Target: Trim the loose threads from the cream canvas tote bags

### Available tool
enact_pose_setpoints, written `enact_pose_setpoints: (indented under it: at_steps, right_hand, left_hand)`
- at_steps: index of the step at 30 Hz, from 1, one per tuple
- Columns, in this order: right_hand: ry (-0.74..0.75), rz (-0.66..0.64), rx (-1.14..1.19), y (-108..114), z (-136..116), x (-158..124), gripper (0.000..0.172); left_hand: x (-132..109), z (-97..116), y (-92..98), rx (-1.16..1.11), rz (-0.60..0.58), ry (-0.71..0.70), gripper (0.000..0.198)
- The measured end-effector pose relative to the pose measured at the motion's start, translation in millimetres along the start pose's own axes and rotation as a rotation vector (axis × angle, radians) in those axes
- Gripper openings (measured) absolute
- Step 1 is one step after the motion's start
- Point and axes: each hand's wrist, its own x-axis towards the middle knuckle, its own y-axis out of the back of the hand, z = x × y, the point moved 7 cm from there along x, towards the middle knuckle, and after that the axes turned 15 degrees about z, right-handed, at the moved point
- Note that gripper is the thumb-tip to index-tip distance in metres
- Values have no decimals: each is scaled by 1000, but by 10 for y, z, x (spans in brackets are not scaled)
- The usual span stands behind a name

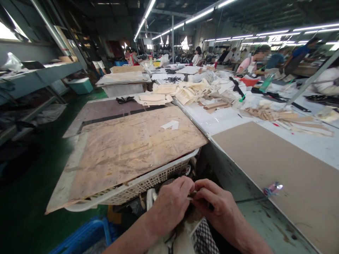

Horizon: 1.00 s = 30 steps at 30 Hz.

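While a white tabletop (315, 143) strewn with scraps stretches away on the right, a worn, streaked wooden board (140, 148) lies to its left, over a white slotted basket. On the near part of the tabletop rests a large brown sheet (278, 173), its long edge running beside the tabletop's rim. The white basket (152, 181) shows along the board's near edge, and part of a blue basket (87, 234) shows at lower left. Cream-coloured pieces (192, 92) are heaped beyond the board. Below the white basket's right end, the left hand (173, 197) and right hand (215, 201) meet, fingertips of both pressed together on a thin piece. Checked cloth (203, 236) shows beneath them. A white notched cutout (170, 125) lies on the board, and a small shiny item (272, 189) sits at the brown sheet's left edge. Smallest is the thin piece (190, 198), pinched between the two hands, its pale edge visible and the rest mostly hidden by fingers
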Motion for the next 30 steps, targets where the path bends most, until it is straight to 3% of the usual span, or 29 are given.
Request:
enact_pose_setpoints:
  at_steps: [8, 17, 24, 30]
  right_hand:
    - [-83, -74, -256, 37, 112, -47, 16]
    - [-152, 81, 73, 106, 127, -64, 13]
    - [-146, 257, 55, 78, 147, -179, 11]
    - [-106, 313, -203, 99, 166, -217, 12]
  left_hand:
    - [58, -45, -38, -125, 83, -8, 19]
    - [28, -47, -3, -132, 168, -112, 17]
    - [34, -194, -21, -81, 150, 140, 6]
    - [103, -124, -38, -82, 103, 130, 5]
